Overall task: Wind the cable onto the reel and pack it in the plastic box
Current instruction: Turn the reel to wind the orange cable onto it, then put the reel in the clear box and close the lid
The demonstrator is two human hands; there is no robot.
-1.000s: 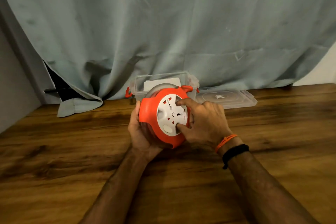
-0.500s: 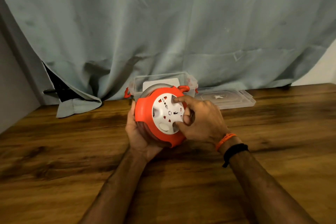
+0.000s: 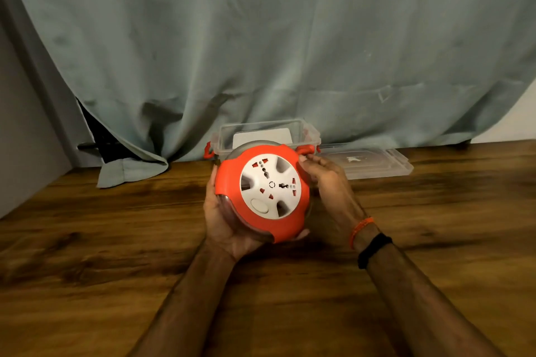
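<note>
Head view, from above and behind the forearms, showed a grey-green curtain filling the background and hanging down to a wooden table that spanned the whole foreground. At the foot of the curtain stood the clear plastic box with red side clips, open at the top, with a pale rectangular patch visible through its wall; its transparent lid lay flat on the table just beside it, to the right. Directly in front of the box, raised off the table, was the orange reel, its white socket face tilted toward the camera. The left hand cupped the reel from below and from the left, fingers curled under its body in a supporting grip. The right hand lay against the reel's right edge, its fingertips bent onto the upper right rim near the box's clip; it appeared to be gripping the rim, though motion blur left the exact contact uncertain. No loose cable was visible on the table or trailing from the reel, so the winding step was judged complete or nearly so. Packing was judged still outstanding: the reel was outside the box, and the lid was off. Lowering the reel into the box and fitting the lid remained.
</note>
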